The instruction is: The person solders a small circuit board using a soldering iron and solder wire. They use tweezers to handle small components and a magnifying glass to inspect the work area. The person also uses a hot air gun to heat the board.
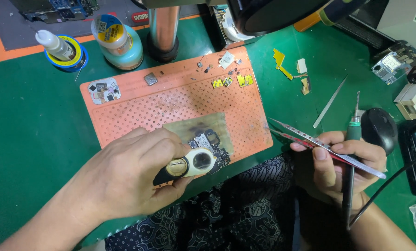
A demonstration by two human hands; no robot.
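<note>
1. Resting on the near edge of the orange mat [138, 104], the left hand [124, 174] has its grip closed around a small cream and black magnifier [189, 165], whose round lens sits over a dark circuit board [208, 144] lying on the mat's near right part.
2. Right of the mat, the right hand [340, 165] has its grip closed on two things at once: silver tweezers [319, 144], with tips pointing back toward the mat's right edge, and a green-collared soldering iron [353, 135] standing nearly upright, its dark cord trailing off to the right.
3. On the mat's far edge lie small chips, yellow board scraps [236, 81] and a grey square part [150, 79]; a round sticker with tiny parts sits at its far left corner.
4. Beyond the mat stand a pale blue jar with a blue and yellow round label [117, 42], a white dropper bottle [54, 45] set on a blue and yellow ring, and a black and chrome post [163, 32].
5. Right of the mat, well apart from it, lie yellow scraps, a spare thin metal tool [329, 104] and a black mouse [379, 128].
6. Everything sits on a green worktop [31, 139]; patterned dark cloth shows at the mat's near side, between the two hands.
</note>
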